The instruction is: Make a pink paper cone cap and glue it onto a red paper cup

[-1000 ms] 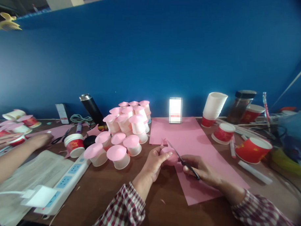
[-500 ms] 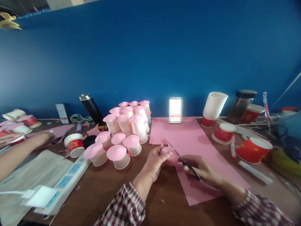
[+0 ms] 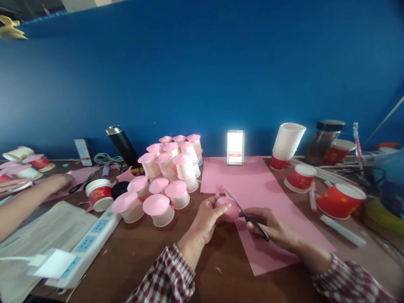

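Observation:
My left hand (image 3: 206, 221) holds a small cup capped with pink paper (image 3: 231, 211) just above the brown table. My right hand (image 3: 275, 228) grips black scissors (image 3: 245, 214), whose blades point up and left along the edge of the pink cap. Both hands hover over the near end of a long pink paper sheet (image 3: 254, 184). To the left stands a pile of several white cups with pink paper caps (image 3: 168, 168).
Another person's arm (image 3: 24, 202) reaches in from the left, near red and white cups (image 3: 100, 195). A white power strip (image 3: 86, 244) lies at the front left. A black flask (image 3: 122, 145), a stack of white cups (image 3: 287, 141) and red cups (image 3: 340, 200) stand around.
Almost nothing has changed; the scissors and the pink-capped cup stay in the same place, and the other person's hand on the left has shifted slightly.

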